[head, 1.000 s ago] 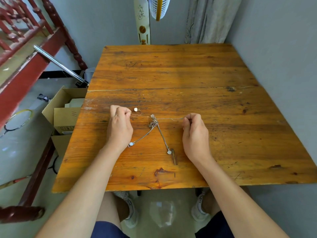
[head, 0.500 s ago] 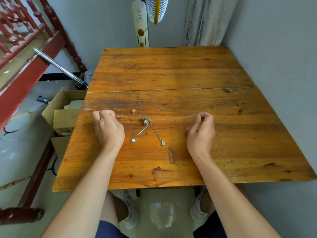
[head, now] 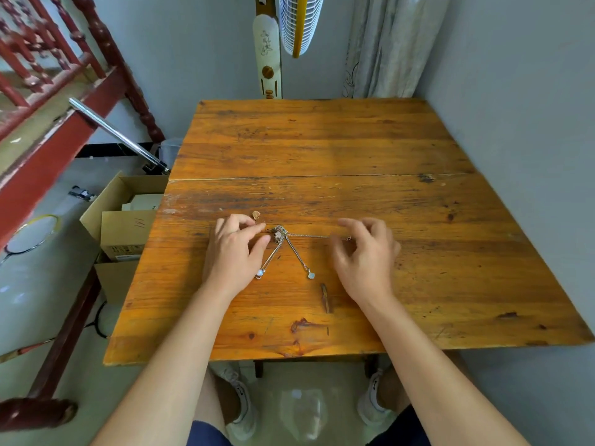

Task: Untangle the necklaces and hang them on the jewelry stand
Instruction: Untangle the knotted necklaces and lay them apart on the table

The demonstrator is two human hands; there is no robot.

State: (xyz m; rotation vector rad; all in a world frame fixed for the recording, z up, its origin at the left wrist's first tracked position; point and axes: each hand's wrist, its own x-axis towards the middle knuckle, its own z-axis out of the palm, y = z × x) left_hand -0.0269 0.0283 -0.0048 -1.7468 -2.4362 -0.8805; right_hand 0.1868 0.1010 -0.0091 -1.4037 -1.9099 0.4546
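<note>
Head view: both hands loose – left hand (head: 232, 252) touches the knotted necklaces (head: 280, 235), right hand (head: 365, 255) hovers unclenched beside them; boxes (head: 125, 226) flank the table (head: 322, 149).

A worn wooden desk (head: 322, 140) is set against grey walls. Open cardboard boxes (head: 125, 220) are seen on the floor beside it, a fan (head: 297, 24) and curtain (head: 386, 46) behind.
</note>
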